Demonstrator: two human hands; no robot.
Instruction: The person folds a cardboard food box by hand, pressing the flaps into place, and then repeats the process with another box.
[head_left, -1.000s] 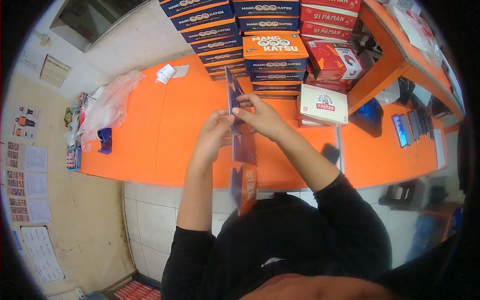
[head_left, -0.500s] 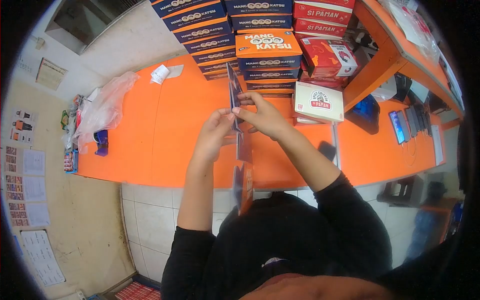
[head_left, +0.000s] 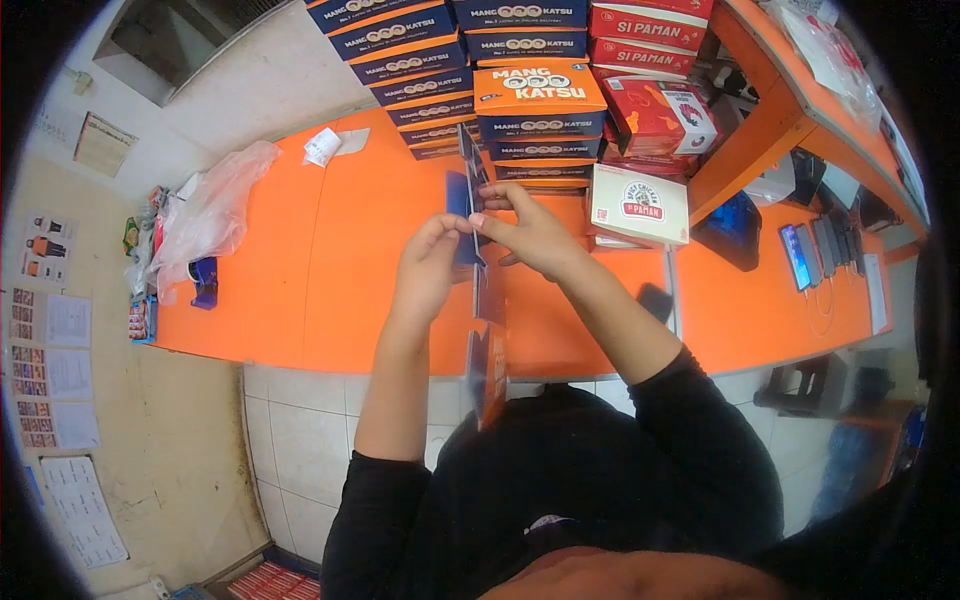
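Here we see the flat box blank (head_left: 487, 300) almost edge-on, standing upright above the near edge of the orange counter (head_left: 330, 270), so its printed faces are hard to make out, and its lower end hangs past that edge in front of the person's dark shirt. Our left hand (head_left: 428, 268) and right hand (head_left: 530, 235) both pinch its upper part, fingers clamped on a blue flap, thumbs partly hidden behind the card. Toward twelve o'clock rise stacked Mang Katsu boxes (head_left: 540, 100), at one o'clock a white Si Paman box (head_left: 640, 205), at nine o'clock a crumpled plastic bag (head_left: 210, 215), and below the counter white tiles (head_left: 300, 440).
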